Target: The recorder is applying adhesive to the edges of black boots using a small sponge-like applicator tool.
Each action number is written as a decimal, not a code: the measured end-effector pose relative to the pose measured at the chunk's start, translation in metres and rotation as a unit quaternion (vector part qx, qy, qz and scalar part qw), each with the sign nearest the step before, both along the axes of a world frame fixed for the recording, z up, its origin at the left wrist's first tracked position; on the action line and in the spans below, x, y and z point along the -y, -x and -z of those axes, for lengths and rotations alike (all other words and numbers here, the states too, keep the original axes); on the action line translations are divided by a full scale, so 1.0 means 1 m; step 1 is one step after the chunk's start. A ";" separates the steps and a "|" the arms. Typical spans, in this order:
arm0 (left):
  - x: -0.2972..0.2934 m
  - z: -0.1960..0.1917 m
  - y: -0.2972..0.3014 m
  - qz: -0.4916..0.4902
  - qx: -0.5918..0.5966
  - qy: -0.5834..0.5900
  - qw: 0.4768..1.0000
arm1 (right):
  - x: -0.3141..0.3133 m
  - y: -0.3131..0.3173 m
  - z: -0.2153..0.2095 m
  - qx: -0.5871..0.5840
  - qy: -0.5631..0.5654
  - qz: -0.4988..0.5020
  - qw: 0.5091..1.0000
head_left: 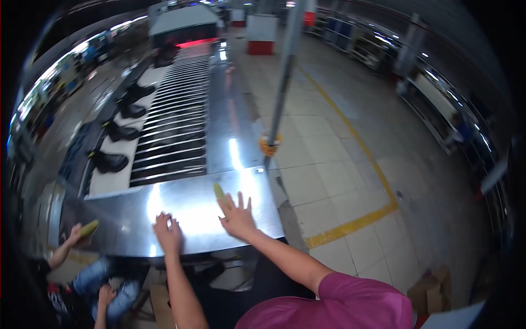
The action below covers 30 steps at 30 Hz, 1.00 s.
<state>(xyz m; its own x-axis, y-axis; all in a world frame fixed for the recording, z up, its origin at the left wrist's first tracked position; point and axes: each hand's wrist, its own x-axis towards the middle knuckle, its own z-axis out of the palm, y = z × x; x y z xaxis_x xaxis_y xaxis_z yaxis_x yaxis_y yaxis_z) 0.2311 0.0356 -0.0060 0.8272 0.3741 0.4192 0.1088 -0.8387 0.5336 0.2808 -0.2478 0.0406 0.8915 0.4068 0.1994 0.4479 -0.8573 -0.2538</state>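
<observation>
My right hand (pixel 239 219) is over the steel tabletop (pixel 126 205), its fingers spread. Just beyond its fingertips is a slim yellow-green piece (pixel 219 192), long and rounded at the end; whether the fingers touch it I cannot tell. To the left, my left hand (pixel 168 234) is at the same tabletop with its fingers bent but apart, and nothing shows in them. A co-worker's hand (pixel 74 236) at the far left holds a similar yellow-green piece (pixel 89 228).
Past the tabletop runs a roller conveyor (pixel 172 126) leading to a hooded machine (pixel 185 24) with a red glow. Several black boots (pixel 109 162) lie along its left side. A metal pole (pixel 281 93) stands to the right. Cardboard boxes (pixel 430 290) are at the lower right.
</observation>
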 end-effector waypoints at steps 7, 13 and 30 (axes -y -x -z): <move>0.007 -0.010 0.003 -0.012 0.002 -0.002 1.000 | 0.020 -0.008 0.021 0.074 -0.192 0.034 0.978; -0.002 -0.004 0.009 -0.031 -0.004 -0.006 0.999 | 0.006 -0.006 0.026 0.024 -0.155 0.024 0.987; 0.008 -0.015 0.007 -0.025 -0.008 -0.001 1.000 | 0.012 -0.002 0.012 0.053 -0.200 0.033 0.978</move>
<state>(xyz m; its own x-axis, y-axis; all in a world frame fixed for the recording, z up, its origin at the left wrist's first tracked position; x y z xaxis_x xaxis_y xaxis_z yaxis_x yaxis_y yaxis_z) 0.2236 0.0275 0.0088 0.8141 0.4140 0.4073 0.1580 -0.8327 0.5307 0.2827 -0.2600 0.0291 0.8789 0.2198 0.4233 0.4370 -0.7269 -0.5298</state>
